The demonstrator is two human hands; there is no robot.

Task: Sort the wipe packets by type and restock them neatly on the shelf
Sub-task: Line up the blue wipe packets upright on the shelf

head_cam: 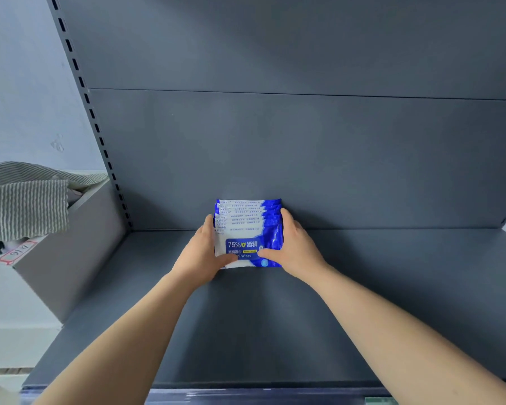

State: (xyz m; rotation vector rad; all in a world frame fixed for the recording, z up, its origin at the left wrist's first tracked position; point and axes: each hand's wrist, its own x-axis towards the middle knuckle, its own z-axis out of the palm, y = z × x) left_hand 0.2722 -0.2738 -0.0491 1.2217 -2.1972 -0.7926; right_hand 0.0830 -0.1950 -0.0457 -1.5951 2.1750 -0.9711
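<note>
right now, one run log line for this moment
step: squaring row | left hand: holding alcohol wipe packets | right hand: holding same | place: shelf, against back panel

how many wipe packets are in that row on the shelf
About 8 blue-and-white wipe packets, upright in one front-to-back row against the back panel, between the left hand and right hand; overlapping edges may hide some.

The dark shelf board point(392, 302) lies bare from three to nine o'clock around the row of alcohol wipe packets point(247, 229). At twelve o'clock, the back panel point(304, 156) blocks passage; at nine, a grey box point(70, 252) stands beside the slotted upright point(100, 135).
</note>
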